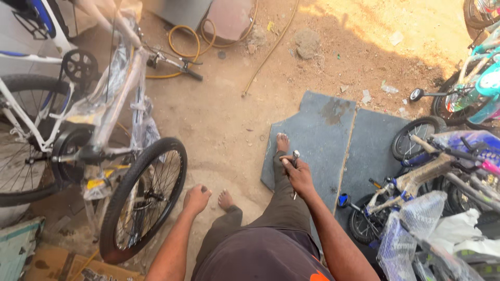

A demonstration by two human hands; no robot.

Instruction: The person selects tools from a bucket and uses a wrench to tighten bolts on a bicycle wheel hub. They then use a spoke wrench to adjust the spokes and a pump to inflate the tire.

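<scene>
Two bare feet are planted on the dirt ground (229, 125), and the person stands between a wrapped bicycle and a dark mat. Right hand (297, 174) is closed around a slim metal tool (295, 156), its shiny head poking up above the fist and a thin shaft showing below; it looks like a wrench, though the head is too small to tell for sure. That tool hangs over the near left edge of the grey mat (317, 130), just above the right foot (282, 141). Left hand (197, 199) is curled shut with nothing visible in it, hovering close beside the black front wheel (146, 198) of the white bicycle (31, 112), apart from the tyre, not touching. Plastic wrap (112, 88) clings to the frame. Off by the right edge of the mat, a heap of small children's bikes (448, 166) lies tangled with more plastic. A yellow hose (182, 44) coils on the ground at the far side.

Judging from this, the wheel is the nearest work: steady it with the free hand first, keep a firm hold low on the tool, and watch those bare toes near the tyre.
</scene>
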